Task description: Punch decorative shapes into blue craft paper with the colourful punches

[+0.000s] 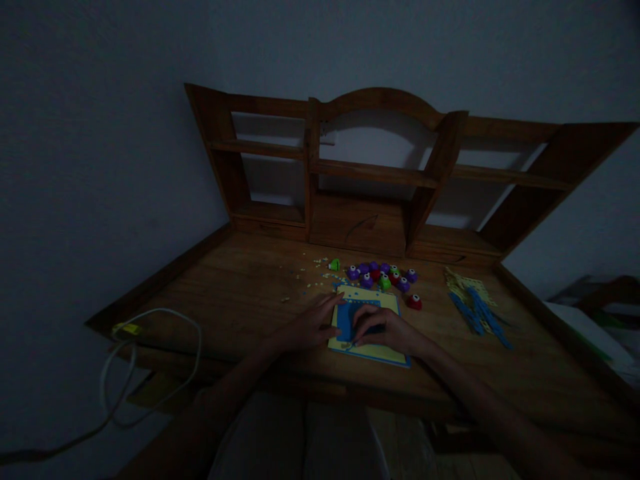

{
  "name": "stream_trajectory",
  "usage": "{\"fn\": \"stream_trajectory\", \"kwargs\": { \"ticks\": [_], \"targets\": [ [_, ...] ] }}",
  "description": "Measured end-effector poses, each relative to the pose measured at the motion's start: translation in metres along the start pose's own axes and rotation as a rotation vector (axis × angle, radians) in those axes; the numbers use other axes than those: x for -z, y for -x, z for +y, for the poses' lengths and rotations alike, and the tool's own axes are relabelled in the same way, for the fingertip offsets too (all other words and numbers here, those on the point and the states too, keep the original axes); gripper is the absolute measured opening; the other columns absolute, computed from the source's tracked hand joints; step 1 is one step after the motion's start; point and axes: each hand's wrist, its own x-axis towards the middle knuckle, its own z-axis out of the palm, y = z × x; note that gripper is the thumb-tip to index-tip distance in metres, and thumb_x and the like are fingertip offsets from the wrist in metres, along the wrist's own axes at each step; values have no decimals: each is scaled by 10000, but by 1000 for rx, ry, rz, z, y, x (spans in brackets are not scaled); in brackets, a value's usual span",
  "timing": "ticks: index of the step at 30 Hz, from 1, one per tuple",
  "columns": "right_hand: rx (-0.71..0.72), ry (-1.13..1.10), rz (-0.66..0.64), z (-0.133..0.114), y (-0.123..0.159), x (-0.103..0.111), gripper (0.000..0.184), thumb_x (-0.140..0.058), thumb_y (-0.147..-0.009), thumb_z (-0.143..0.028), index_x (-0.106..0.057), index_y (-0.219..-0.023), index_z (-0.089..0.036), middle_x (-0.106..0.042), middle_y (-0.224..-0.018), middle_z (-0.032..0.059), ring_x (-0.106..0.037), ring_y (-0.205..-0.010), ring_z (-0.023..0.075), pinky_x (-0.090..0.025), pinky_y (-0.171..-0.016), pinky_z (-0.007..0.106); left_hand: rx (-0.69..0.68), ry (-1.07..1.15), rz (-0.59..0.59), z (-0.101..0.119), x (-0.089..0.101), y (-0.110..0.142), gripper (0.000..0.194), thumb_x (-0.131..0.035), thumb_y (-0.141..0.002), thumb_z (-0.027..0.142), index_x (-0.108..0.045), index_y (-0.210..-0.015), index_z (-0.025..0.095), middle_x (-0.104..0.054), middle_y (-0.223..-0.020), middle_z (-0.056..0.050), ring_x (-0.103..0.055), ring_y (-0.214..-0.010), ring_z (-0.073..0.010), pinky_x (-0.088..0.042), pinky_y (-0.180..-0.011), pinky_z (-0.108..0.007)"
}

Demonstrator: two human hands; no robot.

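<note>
Wooden desk [235, 287], shelved hutch [377, 173]; at yellow sheet [387, 351], left hand [314, 325] with fingers apart, right hand [393, 329] curled, grip unclear.

The left forearm [245, 370] slants up and inward to the left hand [317, 325], back uppermost, its fingers stretched forward and its thumb parted from them. The right forearm [475, 393] angles in from the other side, and the right hand [383, 328] arches, fingers bent and tips pointing down, their grip too dark to tell. Below, the thighs [300, 437] lie side by side.
</note>
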Motion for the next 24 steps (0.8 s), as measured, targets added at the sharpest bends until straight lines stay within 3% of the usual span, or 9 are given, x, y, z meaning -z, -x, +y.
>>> {"fn": "stream_trajectory", "kwargs": {
  "ticks": [9, 14, 24],
  "targets": [
    [-30, -4, -31, 1, 10, 6, 188, -712, -740, -397, -758, -838, -243, -581, -1041, 47, -558, -997, 180, -444, -915, 334, -2, 14, -4, 2, 1, -1, 677, -570, -859, 315, -240, -1442, 216, -248, -1481, -93, -228, -1356, -240, -245, -1115, -393],
    [-34, -1, -29, 1, 11, 5, 247, -717, -737, -398, -739, -935, -254, -579, -1067, 44, -560, -1004, 176, -437, -934, 335, 6, -2, -14, 0, -1, -1, 677, -551, -873, 338, -214, -1449, 221, -220, -1492, -84, -205, -1365, -232, -236, -1120, -381],
    [-54, -14, 1, -3, 18, 5, 189, -692, -771, -379, -736, -842, -210, -589, -1074, 57, -561, -1020, 190, -439, -936, 344, -9, -1, -10, 2, 1, 0, 652, -561, -873, 319, -246, -1438, 237, -254, -1480, -73, -239, -1352, -219, -249, -1115, -366]
  ]
}}
